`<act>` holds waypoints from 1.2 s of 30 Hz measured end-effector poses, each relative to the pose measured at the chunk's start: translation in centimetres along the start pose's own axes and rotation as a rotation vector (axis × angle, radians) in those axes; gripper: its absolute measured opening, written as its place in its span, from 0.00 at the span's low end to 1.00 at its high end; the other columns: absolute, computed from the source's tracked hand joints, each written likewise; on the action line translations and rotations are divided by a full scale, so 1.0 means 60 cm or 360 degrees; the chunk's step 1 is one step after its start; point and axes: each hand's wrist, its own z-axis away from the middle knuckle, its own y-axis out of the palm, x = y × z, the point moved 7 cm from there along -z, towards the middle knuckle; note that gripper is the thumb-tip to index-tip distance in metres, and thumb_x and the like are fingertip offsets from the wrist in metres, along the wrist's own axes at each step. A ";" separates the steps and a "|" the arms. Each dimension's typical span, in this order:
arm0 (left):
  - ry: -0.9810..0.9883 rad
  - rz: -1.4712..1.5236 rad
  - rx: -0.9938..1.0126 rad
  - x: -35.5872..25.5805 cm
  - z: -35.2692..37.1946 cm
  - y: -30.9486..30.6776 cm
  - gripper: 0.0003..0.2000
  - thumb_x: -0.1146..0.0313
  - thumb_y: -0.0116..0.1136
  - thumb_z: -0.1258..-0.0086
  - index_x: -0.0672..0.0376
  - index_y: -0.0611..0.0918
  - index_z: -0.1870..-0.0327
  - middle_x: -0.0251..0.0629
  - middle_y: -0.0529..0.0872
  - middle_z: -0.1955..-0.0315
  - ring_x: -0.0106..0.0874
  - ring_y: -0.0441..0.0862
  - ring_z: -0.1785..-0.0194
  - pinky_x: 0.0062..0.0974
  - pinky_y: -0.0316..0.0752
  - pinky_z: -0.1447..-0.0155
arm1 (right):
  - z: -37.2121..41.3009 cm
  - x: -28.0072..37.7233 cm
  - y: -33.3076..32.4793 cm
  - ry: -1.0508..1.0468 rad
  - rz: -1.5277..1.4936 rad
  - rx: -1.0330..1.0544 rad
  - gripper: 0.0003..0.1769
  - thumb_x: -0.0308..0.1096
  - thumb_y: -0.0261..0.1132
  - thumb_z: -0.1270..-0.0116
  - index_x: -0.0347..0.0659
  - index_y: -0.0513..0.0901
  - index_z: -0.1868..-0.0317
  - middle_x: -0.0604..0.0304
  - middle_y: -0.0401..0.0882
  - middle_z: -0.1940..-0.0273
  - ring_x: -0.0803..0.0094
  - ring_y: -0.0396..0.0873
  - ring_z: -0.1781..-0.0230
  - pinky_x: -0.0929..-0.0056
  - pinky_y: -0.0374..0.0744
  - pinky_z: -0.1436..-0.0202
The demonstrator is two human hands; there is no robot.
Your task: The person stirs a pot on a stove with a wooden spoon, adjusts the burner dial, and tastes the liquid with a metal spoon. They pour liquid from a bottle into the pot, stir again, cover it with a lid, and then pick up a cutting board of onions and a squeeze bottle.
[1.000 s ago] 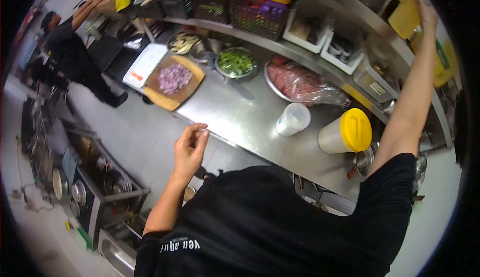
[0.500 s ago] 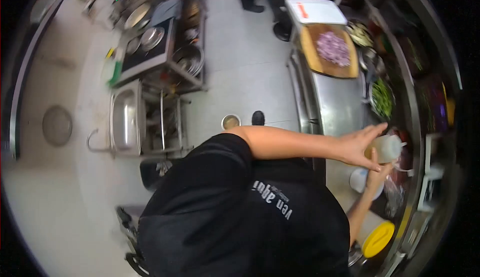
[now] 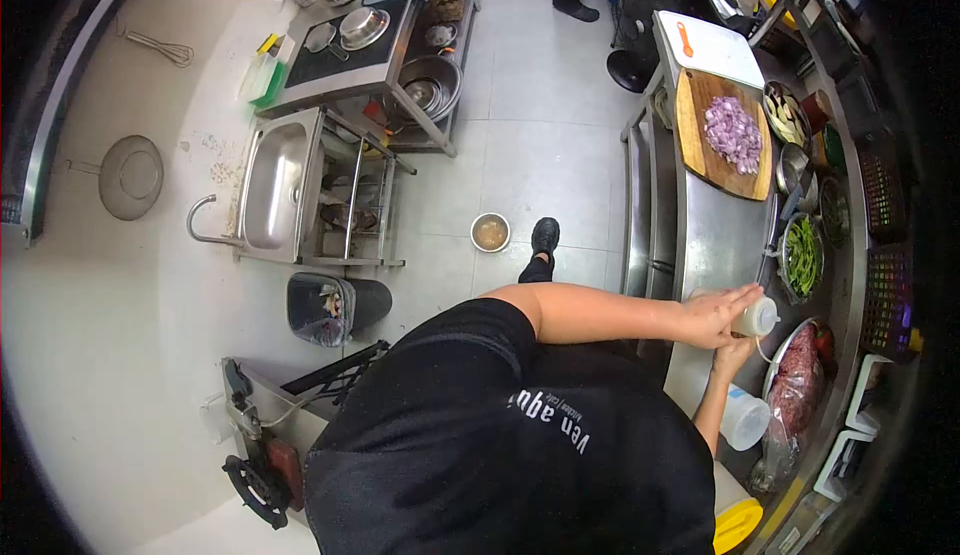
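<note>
Small translucent plastic container: between the worker's two hands, over the steel counter; from here I can't tell whether its base touches the surface.
Left hand: reaches across the body, fingers long and pressed together against the container; the thumb is lost from my view, so I can't tell whether it pinches.
Right hand: just below the left, fingers curled in against the container's side, apparently bearing it, though the left hand hides part of the grip.
Step at the counter: looks to me like two-handed handling of the container, close to its whitish top.
Next move calls for: I'd judge a steady right hand and an upright container, with the left free to shift its hold.
Beside the hands: a white translucent plastic tub and a round metal bowl of red meat under clear plastic.
Further along: chopped purple onion on a brown wooden board.
</note>
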 end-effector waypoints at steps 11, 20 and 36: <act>0.0200 0.0106 0.0191 0.025 -0.029 0.024 0.54 0.60 0.68 0.44 0.64 0.39 0.25 0.64 0.44 0.27 0.52 0.54 0.25 0.33 0.57 0.26 | -0.041 0.017 -0.030 0.0044 0.0364 0.0042 0.25 0.34 0.74 0.42 0.26 0.78 0.49 0.48 0.81 0.51 0.63 0.78 0.54 0.64 0.76 0.49; -0.0141 -0.0114 0.0137 -0.015 -0.054 -0.049 0.49 0.63 0.71 0.47 0.61 0.53 0.26 0.58 0.67 0.42 0.56 0.73 0.43 0.46 0.70 0.38 | -0.021 0.016 0.008 -0.0106 0.0497 0.0138 0.17 0.31 0.63 0.43 0.24 0.81 0.58 0.40 0.83 0.59 0.52 0.81 0.58 0.55 0.76 0.54; -0.0006 -0.0304 0.0087 0.010 -0.095 0.036 0.38 0.56 0.68 0.40 0.67 0.64 0.34 0.56 0.72 0.40 0.47 0.76 0.41 0.38 0.75 0.41 | 0.153 0.203 -0.198 0.0403 0.0607 -0.0368 0.28 0.46 0.70 0.39 0.38 0.78 0.43 0.48 0.78 0.47 0.56 0.78 0.45 0.63 0.75 0.43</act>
